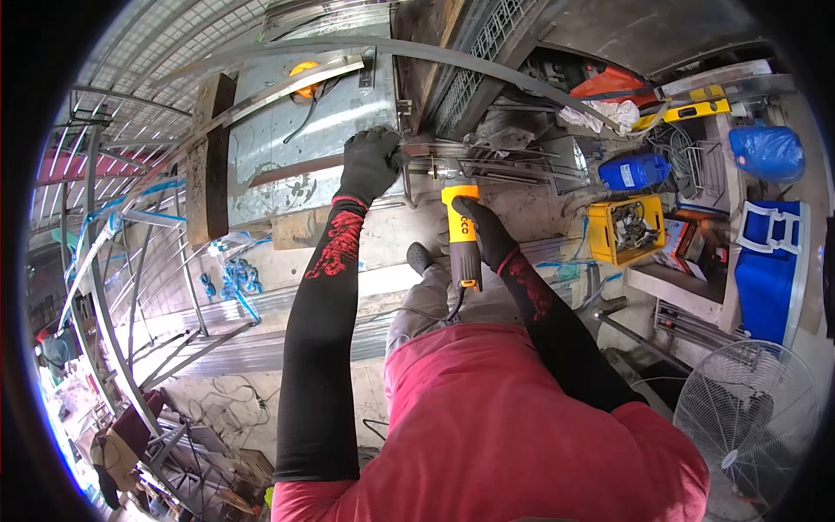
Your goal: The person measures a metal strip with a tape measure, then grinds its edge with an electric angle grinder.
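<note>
My right hand (484, 233), in a dark glove, is wrapped round the body of a yellow and black angle grinder (461, 222). The grinder's head points away from me, its thin disc seen edge-on by the table's right edge, and its cord hangs from the near end. My left hand (371, 163), also gloved, is curled closed over a reddish-brown metal bar (300, 170) at the right side of the metal-topped table (261, 143). The glove hides part of the bar. A few centimetres separate the left hand from the grinder's disc.
An orange tool (304, 78) with a cord and a long metal strip (291, 87) lie on the table. A wooden beam (210, 157) crosses its left side. To the right are a yellow crate (626, 230), a blue jug (633, 172), a blue cooler (770, 278) and a fan (748, 426).
</note>
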